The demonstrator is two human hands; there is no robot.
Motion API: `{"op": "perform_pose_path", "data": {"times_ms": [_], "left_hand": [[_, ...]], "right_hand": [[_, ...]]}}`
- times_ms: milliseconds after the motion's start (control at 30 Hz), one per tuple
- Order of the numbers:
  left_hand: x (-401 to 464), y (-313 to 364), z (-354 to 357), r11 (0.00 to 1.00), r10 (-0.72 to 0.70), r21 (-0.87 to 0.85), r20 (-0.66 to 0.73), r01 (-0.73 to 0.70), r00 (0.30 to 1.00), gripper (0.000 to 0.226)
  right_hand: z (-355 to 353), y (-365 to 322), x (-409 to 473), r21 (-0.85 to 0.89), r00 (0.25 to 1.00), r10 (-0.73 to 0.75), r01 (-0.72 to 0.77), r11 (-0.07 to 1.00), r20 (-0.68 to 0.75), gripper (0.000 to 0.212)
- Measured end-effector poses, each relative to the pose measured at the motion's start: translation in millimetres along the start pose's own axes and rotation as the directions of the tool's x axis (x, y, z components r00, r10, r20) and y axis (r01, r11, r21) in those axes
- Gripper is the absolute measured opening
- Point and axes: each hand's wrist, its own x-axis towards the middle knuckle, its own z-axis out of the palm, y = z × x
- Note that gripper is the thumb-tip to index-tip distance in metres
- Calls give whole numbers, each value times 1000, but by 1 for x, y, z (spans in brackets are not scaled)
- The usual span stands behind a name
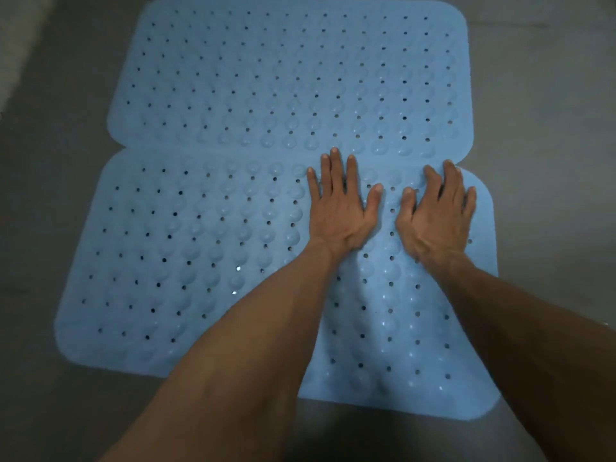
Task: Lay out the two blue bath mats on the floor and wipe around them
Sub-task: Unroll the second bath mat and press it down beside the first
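Two light blue bath mats with holes and round suction bumps lie flat on the grey floor, long edges meeting. The far mat [290, 71] fills the top of the view. The near mat [173, 255] lies below it, shifted slightly left. My left hand [340, 208] presses palm-down on the near mat close to the seam, fingers straight and spread. My right hand [436, 211] presses flat beside it near the mat's far right corner, fingers slightly bent at the tips. Both forearms cross the near mat and hide part of it.
Grey floor [550, 135] surrounds the mats on all sides. A paler strip [16, 55] runs along the upper left edge of the view. No cloth or wiping tool shows.
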Motion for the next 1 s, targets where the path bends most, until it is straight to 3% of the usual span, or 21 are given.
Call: {"op": "perform_pose_path", "data": {"times_ms": [133, 200, 333, 467, 567, 867, 1000], "left_hand": [[-19, -19, -23, 960, 81, -268, 6, -76, 997, 68], [-44, -48, -31, 967, 84, -237, -52, -94, 995, 65], [-99, -137, -41, 998, 46, -44, -156, -53, 987, 66], [-144, -215, -56, 991, -133, 3, -190, 136, 973, 70], [-168, -253, -62, 985, -162, 32, -195, 171, 967, 72], [-170, -267, -56, 977, -203, 41, -122, 209, 972, 76], [-162, -268, -65, 980, -200, -13, -129, 200, 971, 76]], "right_hand": [[-6, -8, -4, -95, 990, 70, -58, 994, 122, 68], [-9, -23, -22, -108, 991, 87, -76, 991, 101, 69], [1, -88, -93, 5, 998, -61, 61, 998, 12, 65], [30, -167, -160, 51, 978, -173, 168, 984, 120, 67], [50, -214, -196, 87, 962, -230, 220, 972, 143, 68], [68, -233, -208, 46, 976, -214, 212, 976, 36, 59], [69, -245, -203, 75, 991, -131, 134, 988, -35, 52]]}}
